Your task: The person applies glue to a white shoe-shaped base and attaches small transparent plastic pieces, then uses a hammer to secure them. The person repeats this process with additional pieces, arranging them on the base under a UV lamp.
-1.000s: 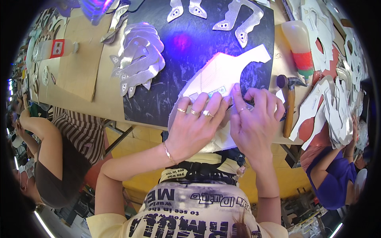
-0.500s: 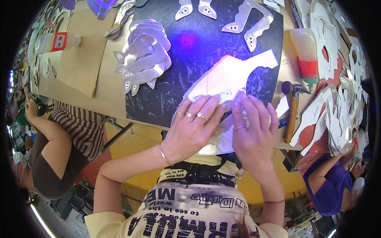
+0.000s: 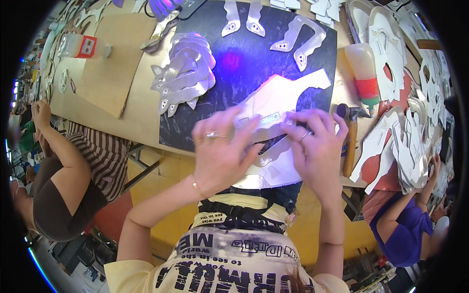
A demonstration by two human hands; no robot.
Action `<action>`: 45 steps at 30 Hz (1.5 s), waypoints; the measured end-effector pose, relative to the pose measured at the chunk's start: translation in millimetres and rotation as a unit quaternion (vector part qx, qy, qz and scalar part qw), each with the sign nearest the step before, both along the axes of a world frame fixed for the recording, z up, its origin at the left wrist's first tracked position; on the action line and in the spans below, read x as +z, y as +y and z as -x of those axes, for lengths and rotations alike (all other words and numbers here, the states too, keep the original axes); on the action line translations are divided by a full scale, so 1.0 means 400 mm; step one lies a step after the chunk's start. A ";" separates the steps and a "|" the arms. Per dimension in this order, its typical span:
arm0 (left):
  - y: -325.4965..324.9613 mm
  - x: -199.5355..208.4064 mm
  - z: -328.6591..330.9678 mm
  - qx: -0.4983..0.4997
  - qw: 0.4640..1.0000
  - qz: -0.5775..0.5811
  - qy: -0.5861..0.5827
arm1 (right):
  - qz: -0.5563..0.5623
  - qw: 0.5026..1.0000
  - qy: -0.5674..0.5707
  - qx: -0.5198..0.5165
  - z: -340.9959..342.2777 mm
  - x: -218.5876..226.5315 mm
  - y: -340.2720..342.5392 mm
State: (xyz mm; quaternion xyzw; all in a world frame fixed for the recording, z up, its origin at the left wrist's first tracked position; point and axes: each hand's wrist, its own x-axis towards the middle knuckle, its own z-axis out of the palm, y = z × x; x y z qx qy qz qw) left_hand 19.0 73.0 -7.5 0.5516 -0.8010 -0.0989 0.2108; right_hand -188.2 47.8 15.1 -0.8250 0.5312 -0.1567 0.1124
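A silvery strip [image 3: 269,134] already lies on the white panel [image 3: 273,95], between the loosely spread left hand [image 3: 220,146] and the right hand [image 3: 317,144]; whether the right pinches it, I can't tell. Beyond the left, stacked silvery pieces [image 3: 188,73] look unattached.

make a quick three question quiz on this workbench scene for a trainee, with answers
1. Which wooden-handled tool lies just to the right of the right hand?
2. What colour is the band on the bottle at the person's right? a) blue b) red c) yellow
3. True or false: the stack of silver pieces lies left of the white panel.

Key: 1. the hammer; 2. b; 3. true.
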 end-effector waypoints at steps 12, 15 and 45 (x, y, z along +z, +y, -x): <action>0.040 0.064 -0.076 0.151 0.929 -0.262 0.213 | -0.005 0.999 0.024 0.025 0.005 -0.006 -0.140; -0.056 0.054 -0.118 0.073 0.986 -0.074 0.133 | -0.162 0.985 0.025 -0.053 0.037 0.029 -0.102; 0.060 -0.078 -0.001 -0.139 0.987 -0.042 -0.069 | -0.156 0.897 -0.127 -0.394 0.249 0.020 0.079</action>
